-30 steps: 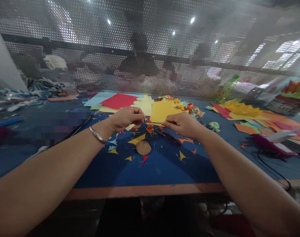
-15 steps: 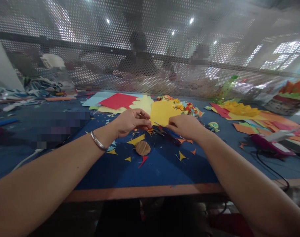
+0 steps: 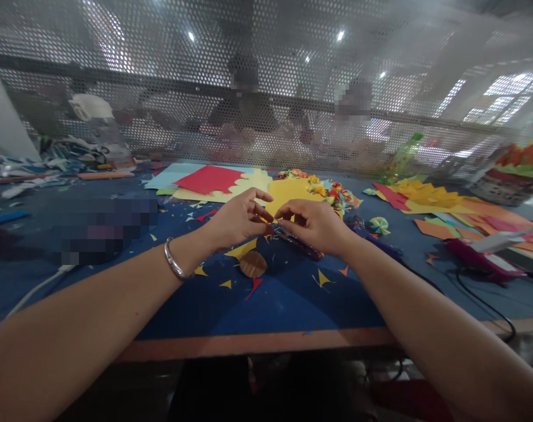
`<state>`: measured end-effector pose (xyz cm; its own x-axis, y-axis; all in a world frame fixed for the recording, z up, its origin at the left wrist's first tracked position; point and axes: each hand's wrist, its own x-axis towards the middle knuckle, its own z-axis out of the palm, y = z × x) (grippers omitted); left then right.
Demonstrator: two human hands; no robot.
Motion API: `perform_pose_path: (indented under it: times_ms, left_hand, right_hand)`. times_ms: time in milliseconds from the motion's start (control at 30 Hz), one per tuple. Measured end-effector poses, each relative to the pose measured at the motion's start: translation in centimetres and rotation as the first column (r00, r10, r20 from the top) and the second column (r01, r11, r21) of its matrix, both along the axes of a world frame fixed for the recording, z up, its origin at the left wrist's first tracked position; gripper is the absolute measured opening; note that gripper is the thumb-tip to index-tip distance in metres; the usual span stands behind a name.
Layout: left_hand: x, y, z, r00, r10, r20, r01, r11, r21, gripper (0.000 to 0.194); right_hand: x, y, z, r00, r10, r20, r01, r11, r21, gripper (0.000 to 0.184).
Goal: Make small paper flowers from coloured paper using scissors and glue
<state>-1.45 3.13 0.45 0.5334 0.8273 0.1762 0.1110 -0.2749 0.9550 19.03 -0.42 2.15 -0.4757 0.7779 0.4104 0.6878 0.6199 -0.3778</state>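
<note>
My left hand [image 3: 236,220] and my right hand [image 3: 314,223] meet fingertip to fingertip just above the blue table [image 3: 284,299]. Both pinch a small, thin piece between them that I cannot make out. A silver bangle is on my left wrist. Right behind the fingertips lies a yellow paper sheet [image 3: 288,192]. Dark-handled scissors [image 3: 299,245] lie on the table under my right hand. A round brown disc [image 3: 253,264] sits a little nearer to me, among several yellow, red and orange paper scraps.
Red [image 3: 209,179] and pale yellow [image 3: 254,183] sheets lie at the back. Folded paper flowers [image 3: 337,194] sit beside them. Orange and yellow paper [image 3: 429,197] is piled at right near a pink tool [image 3: 481,255] with a black cable. Two people sit behind a perforated screen [image 3: 161,88].
My hands have come together from being apart at the ends of a thin strip. Both rose slightly off the table, and the fingertips now touch in front of the yellow sheet.
</note>
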Motion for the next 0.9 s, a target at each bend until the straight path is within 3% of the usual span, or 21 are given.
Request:
perform_pose_path:
  times_ms: [267,500,600,900]
  left_hand:
    - [-0.3,0.0,-0.1,0.995,0.008,-0.101,0.012,0.981,0.195,0.065]
    - [-1.0,1.3,-0.4,0.9,0.209,-0.383,-0.024,0.901,0.434,0.018]
    - [-0.9,1.7,-0.8,0.852,0.259,-0.456,-0.009,0.876,0.482,0.019]
    - [-0.2,2.7,-1.6,0.802,0.352,-0.483,-0.009,0.815,0.58,0.017]
  right_hand:
    - [0.1,0.4,-0.4,0.999,0.039,0.038,-0.039,0.999,0.001,0.016]
    - [0.4,0.8,-0.4,0.985,-0.004,0.17,0.005,1.0,-0.006,0.015]
    - [0.5,0.8,-0.3,0.973,-0.057,0.222,0.061,0.998,-0.012,0.014]
    - [0.8,0.8,-0.2,0.946,-0.154,0.286,0.174,0.984,-0.044,0.017]
